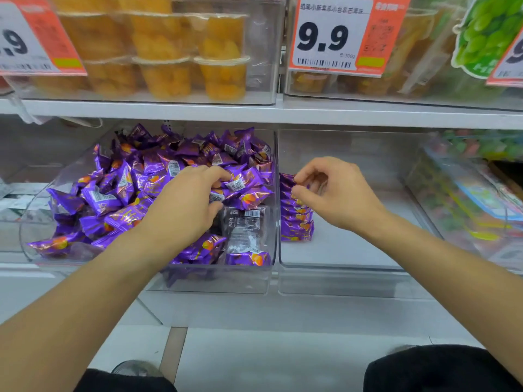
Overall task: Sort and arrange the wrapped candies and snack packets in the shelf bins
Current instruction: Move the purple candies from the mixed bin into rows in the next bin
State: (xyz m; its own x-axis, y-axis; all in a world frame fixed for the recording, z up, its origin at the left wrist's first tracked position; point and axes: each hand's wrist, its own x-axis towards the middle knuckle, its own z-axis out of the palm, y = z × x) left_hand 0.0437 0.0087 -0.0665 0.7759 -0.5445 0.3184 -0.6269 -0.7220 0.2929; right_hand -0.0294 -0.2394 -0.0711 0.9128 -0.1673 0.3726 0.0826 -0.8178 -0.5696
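A clear shelf bin (152,281) holds a loose heap of purple wrapped candies (124,176). My left hand (186,202) reaches into the heap's right side, fingers curled around a purple candy (240,182). A dark transparent snack packet (244,224) lies by the bin's right wall. The neighbouring clear bin (339,278) holds a neat row of purple candies (295,219) standing along its left wall. My right hand (334,190) hovers over the row's far end and pinches a candy (287,178) there.
The upper shelf carries clear bins of orange fruit jelly cups (167,55) and price tags reading 9.9 (331,32). A bin of colourful packets (475,199) stands to the right. A white shelf edge (254,111) runs above the bins. Tiled floor lies below.
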